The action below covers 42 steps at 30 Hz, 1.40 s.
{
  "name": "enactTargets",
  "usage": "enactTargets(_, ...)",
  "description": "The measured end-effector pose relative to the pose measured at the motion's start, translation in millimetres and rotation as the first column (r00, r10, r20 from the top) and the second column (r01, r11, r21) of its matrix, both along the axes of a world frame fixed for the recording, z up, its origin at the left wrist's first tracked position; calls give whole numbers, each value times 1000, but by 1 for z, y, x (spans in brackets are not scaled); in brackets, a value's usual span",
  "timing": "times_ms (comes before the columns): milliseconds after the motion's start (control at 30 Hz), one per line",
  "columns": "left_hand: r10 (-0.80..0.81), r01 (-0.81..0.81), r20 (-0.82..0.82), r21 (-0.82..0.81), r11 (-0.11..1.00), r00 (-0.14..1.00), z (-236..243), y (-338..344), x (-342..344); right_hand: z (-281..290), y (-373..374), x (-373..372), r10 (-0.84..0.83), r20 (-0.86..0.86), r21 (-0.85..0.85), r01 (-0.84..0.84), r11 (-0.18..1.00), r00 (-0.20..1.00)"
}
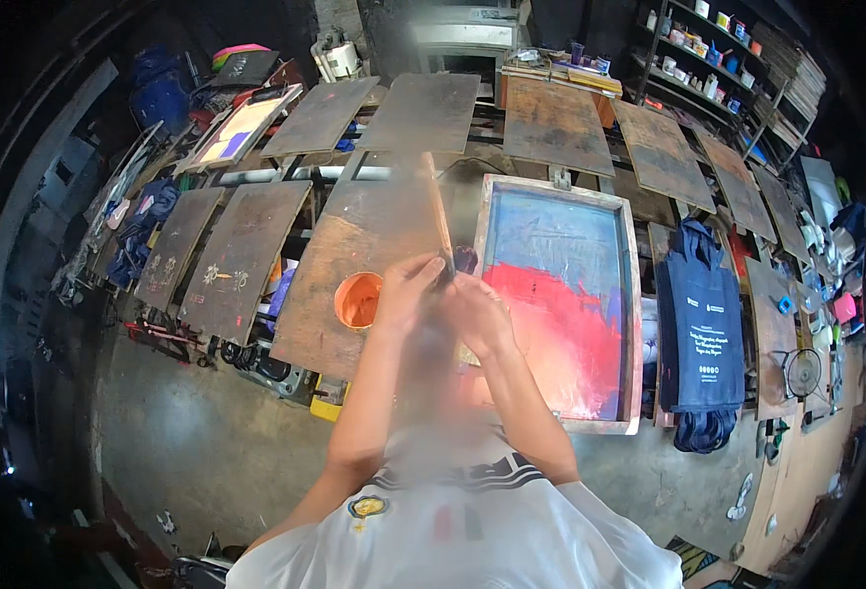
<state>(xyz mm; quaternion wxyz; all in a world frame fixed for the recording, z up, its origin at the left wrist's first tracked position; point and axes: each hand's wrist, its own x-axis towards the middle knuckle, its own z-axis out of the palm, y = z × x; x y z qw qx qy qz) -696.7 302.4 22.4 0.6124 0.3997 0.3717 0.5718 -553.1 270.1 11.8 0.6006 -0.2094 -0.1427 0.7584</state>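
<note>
A long, narrow wooden strip (439, 211) with a dark lower end stands nearly upright over the table. Closed fingers of my left hand (411, 290) grip it near that lower end. My right hand (480, 312) meets the left there, its fingertips pinched at the dark end. A small dark purple piece (465, 260) shows just behind the fingers; what it belongs to is unclear. Left of my left wrist sits an orange tub (358, 299) of orange paint. On the right lies a wood-framed printing screen (632, 324), its blue mesh smeared with red-pink ink. A blurred vertical band hides part of the middle.
Dark blue tote bags (703, 314) lie stacked right of the screen. Several worn boards (556, 123) form rows of platens across the workbench. A round wire-guarded thing (803, 373) stands at far right. Shelves of paint pots (698, 59) rise at the back right.
</note>
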Motion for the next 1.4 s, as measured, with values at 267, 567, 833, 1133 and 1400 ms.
enactTargets(267, -49, 53, 77, -42, 998, 996, 4, 2, -2, 0, 8, 10, 229, -210, -109, -256, 961, 950)
enactTargets(567, 89, -87, 146, -19, 996, 985, 7, 4, 12, 14, 13, -20, -490, 572, 377, 321, 869, 657)
enactTargets(833, 37, -32, 61, -72, 997, 997, 7, 5, 12, 7, 23, -24, -623, 665, 513, 355, 782, 412)
enactTargets(1133, 92, -49, 205, -204, 978, 974, -8, 12, -8, -2, 33, 9, -152, -111, 28, 156, 987, 982)
enactTargets(1400, 105, -46, 219, -259, 965, 970, -7, 8, 4, 7, 24, 1, -273, 48, 72, 270, 960, 961)
